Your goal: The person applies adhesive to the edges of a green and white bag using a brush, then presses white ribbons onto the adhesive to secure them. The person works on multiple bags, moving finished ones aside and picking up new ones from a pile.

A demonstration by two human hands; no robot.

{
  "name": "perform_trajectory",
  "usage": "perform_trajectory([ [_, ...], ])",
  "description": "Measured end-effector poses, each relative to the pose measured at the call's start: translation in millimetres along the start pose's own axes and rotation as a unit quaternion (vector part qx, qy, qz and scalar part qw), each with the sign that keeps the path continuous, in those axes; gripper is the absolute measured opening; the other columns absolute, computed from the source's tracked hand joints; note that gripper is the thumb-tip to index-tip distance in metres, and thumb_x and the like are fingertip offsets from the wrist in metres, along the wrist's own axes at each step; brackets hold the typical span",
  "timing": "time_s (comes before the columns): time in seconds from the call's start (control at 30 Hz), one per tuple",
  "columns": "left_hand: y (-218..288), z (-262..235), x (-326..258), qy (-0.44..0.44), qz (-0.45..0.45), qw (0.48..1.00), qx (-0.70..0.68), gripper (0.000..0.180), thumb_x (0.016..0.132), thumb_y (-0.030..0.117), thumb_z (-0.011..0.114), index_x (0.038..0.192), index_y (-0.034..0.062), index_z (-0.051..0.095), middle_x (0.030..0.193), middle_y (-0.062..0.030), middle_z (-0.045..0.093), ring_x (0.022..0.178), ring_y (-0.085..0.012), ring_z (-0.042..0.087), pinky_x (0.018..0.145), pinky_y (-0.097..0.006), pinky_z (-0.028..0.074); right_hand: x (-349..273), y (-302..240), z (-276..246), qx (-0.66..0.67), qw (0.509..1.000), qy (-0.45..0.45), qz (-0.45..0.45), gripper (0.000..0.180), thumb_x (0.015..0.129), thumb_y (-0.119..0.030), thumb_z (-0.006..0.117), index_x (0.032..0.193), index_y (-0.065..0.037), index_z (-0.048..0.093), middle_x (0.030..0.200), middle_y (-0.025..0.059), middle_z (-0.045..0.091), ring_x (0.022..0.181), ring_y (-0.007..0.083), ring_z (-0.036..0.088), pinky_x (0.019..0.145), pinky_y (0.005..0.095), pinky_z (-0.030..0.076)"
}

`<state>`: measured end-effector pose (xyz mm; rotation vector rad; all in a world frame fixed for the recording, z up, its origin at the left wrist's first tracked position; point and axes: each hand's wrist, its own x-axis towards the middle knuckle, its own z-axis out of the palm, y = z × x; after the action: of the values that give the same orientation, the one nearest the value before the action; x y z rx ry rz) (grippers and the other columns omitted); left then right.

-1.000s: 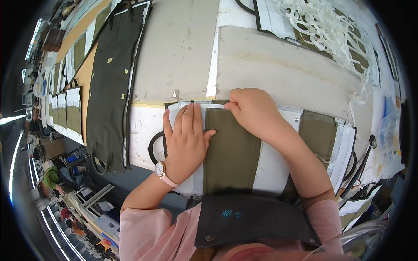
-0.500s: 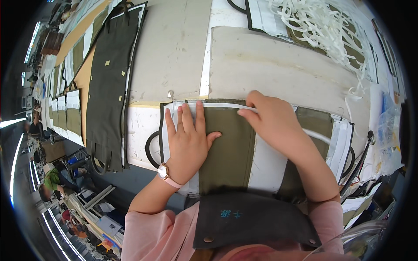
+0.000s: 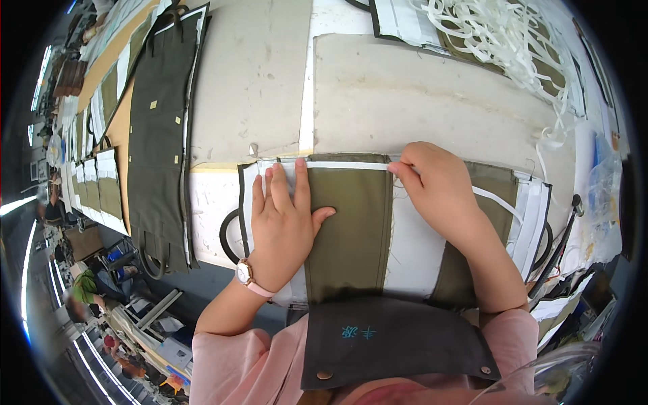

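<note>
Olive and white cloth fills the middle of my view: a striped fabric panel (image 3: 351,229) lies flat on the grey worktable (image 3: 432,94), its near edge running under a dark apron flap (image 3: 395,344) at the bottom. I use that panel as my landmark. My left hand (image 3: 287,226) lies open and flat on the panel's left part, fingers spread and pointing away from me, the thumb stretched onto the olive stripe; a watch with a pink strap (image 3: 248,277) sits on that wrist. My right hand (image 3: 435,185) is at the panel's far edge, fingers curled and pinched at the white trim strip (image 3: 344,165) that runs along that edge; I cannot tell how firmly it grips. A black looped handle (image 3: 228,236) pokes out from the panel's left side, and another dark strap (image 3: 557,246) curves past its right end. Left of the panel a long dark green piece of fabric (image 3: 158,135) lies stretched out on the table. Beyond the panel, at the far right, a tangle of white tape (image 3: 499,34) is heaped well apart from both hands.
</note>
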<state>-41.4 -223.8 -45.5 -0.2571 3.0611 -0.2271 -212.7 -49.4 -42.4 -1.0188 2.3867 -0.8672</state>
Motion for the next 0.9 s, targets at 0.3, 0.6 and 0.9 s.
perform_trajectory([
  [0.3, 0.6, -2.5, 0.5, 0.008, 0.002, 1.0, -0.015, 0.077, 0.087, 0.052, 0.058, 0.142, 0.0005, 0.043, 0.124, -0.0328, 0.049, 0.112, -0.0433, 0.054, 0.105, -0.047, 0.039, 4.7, 5.5, 8.7, -0.045, 0.999, 0.006, 0.015, 0.024, 0.089, -0.021, 0.06, 0.076, -0.002, 0.055, 0.073, 0.0125, 0.058, 0.071, 0.0334, 0.059, 0.064, 0.0439, 0.046],
  [0.6, 2.8, -3.1, 2.3, 0.004, -0.005, 1.0, -0.011, 0.077, 0.087, 0.053, 0.057, 0.141, 0.0, 0.044, 0.123, -0.034, 0.049, 0.111, -0.0432, 0.054, 0.103, -0.047, 0.041, 4.1, 2.9, 4.0, -0.023, 0.999, -0.008, 0.032, 0.024, 0.091, -0.021, 0.059, 0.076, -0.002, 0.057, 0.075, 0.0127, 0.059, 0.073, 0.0334, 0.059, 0.066, 0.0441, 0.047],
  [0.9, 8.4, -9.1, 4.6, -0.014, -0.005, 1.0, 0.013, 0.07, 0.086, 0.055, 0.056, 0.144, 0.0171, 0.045, 0.124, -0.0357, 0.048, 0.111, -0.0434, 0.055, 0.105, -0.052, 0.037, 4.8, 5.1, 10.5, -0.062, 0.998, 0.008, 0.005, 0.021, 0.09, -0.019, 0.059, 0.077, -0.003, 0.057, 0.074, 0.0126, 0.059, 0.072, 0.0327, 0.061, 0.065, 0.0442, 0.048],
])
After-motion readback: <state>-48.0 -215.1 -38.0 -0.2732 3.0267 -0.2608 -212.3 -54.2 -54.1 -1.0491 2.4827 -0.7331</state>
